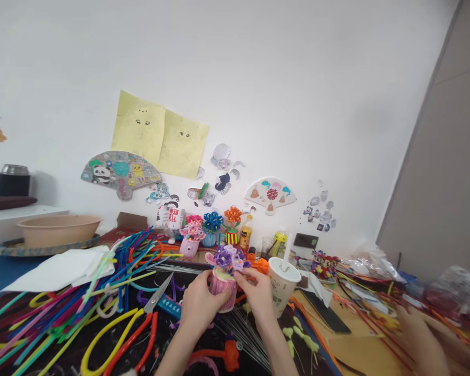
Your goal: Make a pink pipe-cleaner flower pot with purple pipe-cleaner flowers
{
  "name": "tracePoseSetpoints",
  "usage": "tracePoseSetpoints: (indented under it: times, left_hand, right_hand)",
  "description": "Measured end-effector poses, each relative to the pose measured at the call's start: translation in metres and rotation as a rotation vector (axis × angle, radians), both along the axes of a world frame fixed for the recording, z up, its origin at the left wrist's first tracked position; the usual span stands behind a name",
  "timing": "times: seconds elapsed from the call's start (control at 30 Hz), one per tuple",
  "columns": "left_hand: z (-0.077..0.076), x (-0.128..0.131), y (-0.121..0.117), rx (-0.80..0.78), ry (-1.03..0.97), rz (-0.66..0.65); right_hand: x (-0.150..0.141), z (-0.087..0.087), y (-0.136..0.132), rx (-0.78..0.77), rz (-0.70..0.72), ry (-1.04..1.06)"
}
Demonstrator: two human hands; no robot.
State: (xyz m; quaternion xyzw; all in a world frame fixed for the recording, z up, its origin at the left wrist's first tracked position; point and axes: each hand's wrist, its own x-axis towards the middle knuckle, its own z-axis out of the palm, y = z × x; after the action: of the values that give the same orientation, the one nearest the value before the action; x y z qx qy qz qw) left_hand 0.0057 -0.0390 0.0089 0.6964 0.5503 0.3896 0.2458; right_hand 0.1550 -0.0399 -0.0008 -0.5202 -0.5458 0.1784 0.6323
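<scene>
A small pink flower pot (222,292) made of fuzzy pipe cleaners stands upright in front of me, with a pale yellow rim and a bunch of purple pipe-cleaner flowers (227,256) on top. My left hand (199,300) is closed around the pot's left side, thumb across its front. At the right of the rim, my right hand (256,292) pinches the edge of the purple flowers with thumb and forefinger; exactly what lies between the fingertips is partly hidden. Below the hands lie thin metal wires (246,334) and an orange pipe-cleaner piece (230,355).
Scissors (137,329) with yellow and red handles lie left of my hands, beside piled pipe cleaners (86,297). A lidded paper cup (282,284) with a straw stands close on the right. Finished flower pots (211,232) line the back. Another person's hand (421,334) shows at right.
</scene>
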Motion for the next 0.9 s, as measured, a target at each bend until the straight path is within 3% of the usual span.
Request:
tracePoseSetpoints:
  times: [0.67,0.9]
  left_hand:
    - [-0.0040,0.0007,0.0015,0.013,0.039,0.014]
    - [-0.0020,-0.0008,0.0006,-0.008,0.013,0.007]
  right_hand:
    - [0.0012,0.0016,-0.0028,-0.035,-0.011,-0.101]
    - [0.0090,0.0015,-0.0084,-0.075,-0.057,0.048]
